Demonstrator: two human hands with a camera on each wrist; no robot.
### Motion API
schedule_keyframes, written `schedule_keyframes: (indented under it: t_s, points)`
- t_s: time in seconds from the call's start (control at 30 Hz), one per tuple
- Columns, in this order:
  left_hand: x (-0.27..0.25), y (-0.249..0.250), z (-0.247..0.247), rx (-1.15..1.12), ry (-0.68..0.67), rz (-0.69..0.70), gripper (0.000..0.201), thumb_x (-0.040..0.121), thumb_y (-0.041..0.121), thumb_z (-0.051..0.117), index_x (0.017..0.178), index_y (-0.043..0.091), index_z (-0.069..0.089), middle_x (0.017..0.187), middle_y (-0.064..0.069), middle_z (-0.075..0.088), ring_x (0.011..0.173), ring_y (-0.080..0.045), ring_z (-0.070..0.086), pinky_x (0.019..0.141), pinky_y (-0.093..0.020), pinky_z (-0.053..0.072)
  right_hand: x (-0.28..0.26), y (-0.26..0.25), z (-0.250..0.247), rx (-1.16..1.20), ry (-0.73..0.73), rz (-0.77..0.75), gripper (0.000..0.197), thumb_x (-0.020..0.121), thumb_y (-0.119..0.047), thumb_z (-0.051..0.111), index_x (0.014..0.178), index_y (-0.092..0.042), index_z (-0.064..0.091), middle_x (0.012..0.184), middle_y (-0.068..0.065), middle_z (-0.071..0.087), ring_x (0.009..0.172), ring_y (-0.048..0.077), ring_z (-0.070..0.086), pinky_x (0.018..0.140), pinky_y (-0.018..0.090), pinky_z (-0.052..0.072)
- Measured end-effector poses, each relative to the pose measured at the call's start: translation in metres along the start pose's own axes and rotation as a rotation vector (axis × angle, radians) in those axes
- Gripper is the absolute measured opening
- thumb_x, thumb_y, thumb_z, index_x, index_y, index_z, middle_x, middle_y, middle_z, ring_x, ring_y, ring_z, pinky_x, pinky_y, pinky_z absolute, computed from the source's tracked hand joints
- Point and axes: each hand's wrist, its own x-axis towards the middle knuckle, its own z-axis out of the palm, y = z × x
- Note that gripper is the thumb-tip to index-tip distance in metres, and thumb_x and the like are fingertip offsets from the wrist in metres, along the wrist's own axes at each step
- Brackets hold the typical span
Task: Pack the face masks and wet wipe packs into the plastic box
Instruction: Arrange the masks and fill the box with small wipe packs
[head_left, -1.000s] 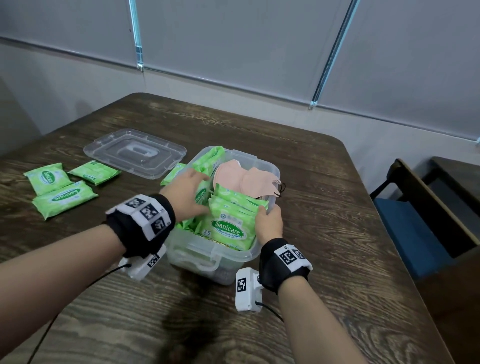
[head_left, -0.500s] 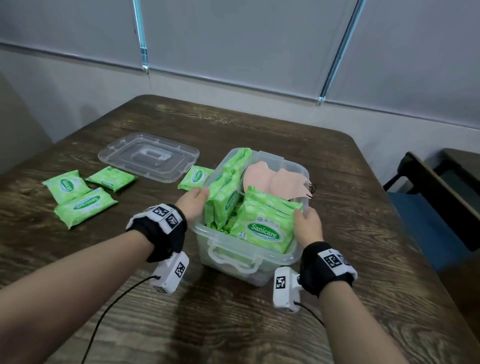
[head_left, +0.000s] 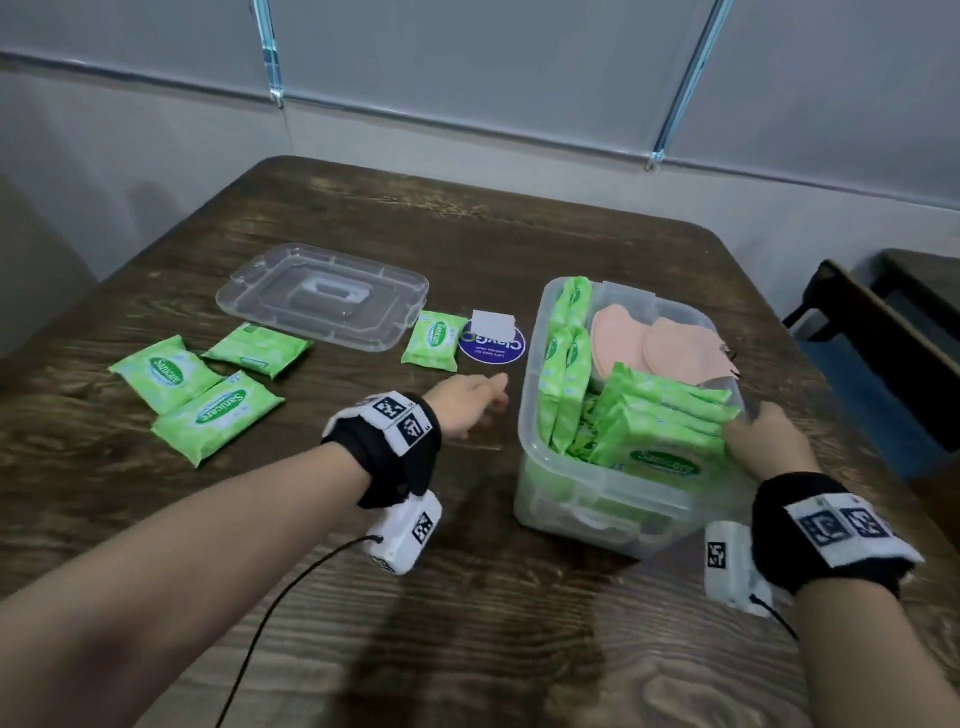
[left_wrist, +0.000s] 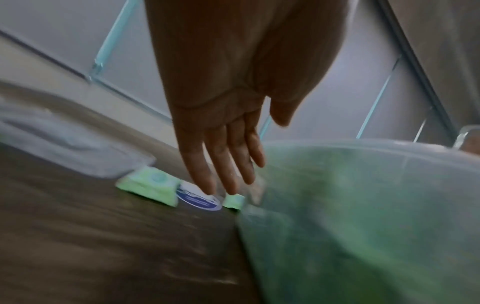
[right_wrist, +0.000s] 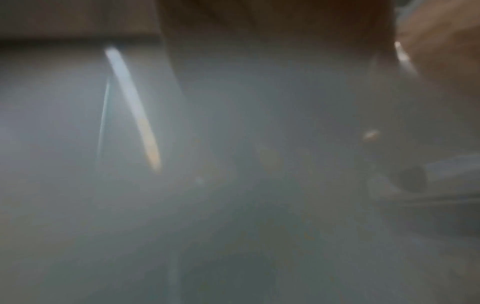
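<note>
The clear plastic box (head_left: 597, 501) stands right of centre on the table. It holds several green wet wipe packs (head_left: 660, 423) and pink face masks (head_left: 670, 348). My right hand (head_left: 763, 441) grips the box's near right rim, thumb against the packs. My left hand (head_left: 470, 402) is left of the box, fingers straight and empty (left_wrist: 233, 160). It points toward a loose wipe pack (head_left: 434, 340) (left_wrist: 148, 185) and a purple round label (head_left: 492, 347) (left_wrist: 200, 199). Three more packs (head_left: 218, 415) lie at the far left. The right wrist view is a grey blur.
The box's clear lid (head_left: 322, 293) (left_wrist: 64, 148) lies flat behind the loose packs. A dark chair with a blue seat (head_left: 883, 364) stands past the table's right edge. A grey wall runs behind the table's far edge.
The left hand has come out of the box and now reaches left over the table. The box has shifted right, away from the lid, uncovering the purple label. The right hand stays on its near right corner.
</note>
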Motion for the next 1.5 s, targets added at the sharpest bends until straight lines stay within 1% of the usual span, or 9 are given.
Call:
schedule_keyframes:
  t_s: [0.23,0.37,0.57,0.87,1.0,1.13,1.27,1.37,1.5]
  points:
    - [0.004,-0.104,-0.142,0.757,0.249,-0.272,0.023,0.089,0.015,0.057,0.106,0.003,0.068,0.111,-0.015,0.067,0.105,-0.029,0.061,0.085,-0.031,0.045,-0.098,-0.077,0.024,0.267,0.367,-0.526,0.03,0.092,-0.011,0.052,0.12,-0.006,0.06,0.121,0.014,0.06,0.113,0.027,0.054,0.095,0.034,0.04]
    - [0.0,-0.155,-0.197,0.735,0.315,-0.499,0.03,0.088,0.022,0.062,0.109,0.002,0.055,0.101,-0.015,0.061,0.093,-0.03,0.056,0.076,-0.033,0.045,-0.138,-0.139,0.102,0.533,-0.08,-0.761,0.021,0.089,-0.001,0.055,0.1,-0.013,0.068,0.083,-0.011,0.064,0.073,-0.007,0.058,0.07,0.011,0.044]
    - [0.003,-0.216,-0.199,0.702,0.256,-0.7,0.084,0.066,0.039,0.084,0.126,-0.001,0.04,0.122,-0.018,0.052,0.112,-0.033,0.053,0.089,-0.038,0.048,-0.143,-0.193,0.232,0.486,-0.755,-0.417,0.024,0.088,-0.005,0.062,0.111,0.002,0.064,0.076,-0.003,0.06,0.062,-0.003,0.055,0.056,0.007,0.04]
    - [0.008,-0.227,-0.207,0.537,0.2,-0.608,0.111,0.043,0.046,0.092,0.129,0.003,0.037,0.122,-0.013,0.053,0.11,-0.03,0.054,0.086,-0.036,0.048,-0.142,-0.22,0.297,0.378,-1.081,-0.127,0.056,0.086,-0.036,0.066,0.128,-0.002,0.052,0.123,0.011,0.06,0.109,0.018,0.058,0.089,0.033,0.047]
    - [0.002,-0.209,-0.183,0.073,-0.015,-0.353,0.056,0.044,0.035,0.087,0.093,0.015,0.068,0.087,0.003,0.072,0.074,-0.01,0.066,0.062,-0.019,0.048,-0.15,-0.232,0.318,0.551,-1.062,-0.016,0.059,0.076,-0.04,0.076,0.123,-0.01,0.06,0.122,0.006,0.065,0.112,0.02,0.059,0.096,0.038,0.047]
    - [0.007,-0.198,-0.2,-0.246,0.042,-0.191,0.03,0.076,0.026,0.074,0.1,0.009,0.069,0.086,-0.004,0.065,0.073,-0.013,0.059,0.062,-0.021,0.045,-0.137,-0.234,0.322,0.859,-0.94,0.131,0.075,0.052,-0.035,0.091,0.116,-0.006,0.065,0.109,0.012,0.07,0.103,0.028,0.066,0.094,0.048,0.051]
    - [0.034,-0.228,-0.262,0.367,0.647,-0.434,0.067,0.075,0.043,0.074,0.131,0.017,0.05,0.138,-0.018,0.044,0.124,-0.036,0.044,0.098,-0.042,0.039,-0.122,-0.231,0.31,0.905,-0.955,0.129,0.042,0.076,-0.01,0.077,0.115,-0.001,0.063,0.107,0.019,0.07,0.095,0.034,0.068,0.08,0.047,0.057]
    - [0.042,-0.258,-0.279,0.576,0.4,-0.65,0.099,0.067,0.063,0.071,0.147,0.033,0.021,0.155,-0.019,0.005,0.14,-0.045,0.013,0.111,-0.056,0.024,-0.117,-0.227,0.31,0.87,-0.964,0.127,0.045,0.076,-0.009,0.076,0.118,0.002,0.061,0.108,0.021,0.069,0.096,0.036,0.068,0.079,0.047,0.057]
    - [0.036,-0.271,-0.258,0.812,0.36,-0.565,0.081,0.068,0.074,0.058,0.133,0.027,0.044,0.147,-0.019,0.024,0.135,-0.043,0.02,0.112,-0.049,0.021,-0.11,-0.22,0.312,0.875,-0.945,0.158,0.043,0.079,-0.009,0.074,0.118,0.001,0.06,0.109,0.022,0.068,0.097,0.037,0.067,0.081,0.049,0.056]
